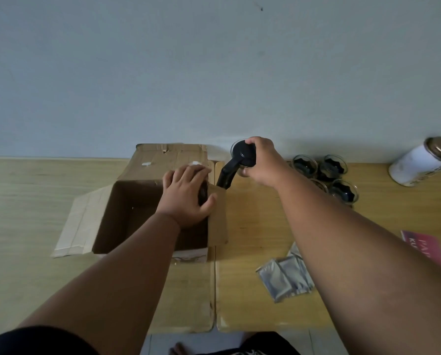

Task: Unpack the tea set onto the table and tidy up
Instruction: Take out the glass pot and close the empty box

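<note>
The head view looks down on a pale wooden table (255, 226) set against a plain wall (214, 73), with a seam running down the table's middle.

On the left half stands an open cardboard box (137, 213), its flaps folded outward. The left hand (186, 196) lies over the box's right wall, fingers pointing toward the far flap and thumb spread against the right flap. Something dark shows just under the fingers. It may be another piece of the set, but the view is too blurred to say, and I cannot tell whether this grip is closed on it or only resting on the cardboard.

Just right of the box, near the table's far edge, is the glass teapot (241, 153) with a black lid and a black handle that points toward the box. The right hand (259, 160) comes down on it from above. Its grip is clamped round the pot's top, thumb on the lid and fingers curled about the near side.

Further right, a cluster of small glass cups (333, 166) stands together, each with a dark piece inside. Beyond them, at the far right corner, is a white canister (419, 162) with a bronze lid, which appears to lean in this wide view.

Nearer the person, silver sachets (286, 280) lie in a loose overlapping pile, partly under the right forearm. A pink printed card (424, 247) lies at the right edge.
</note>
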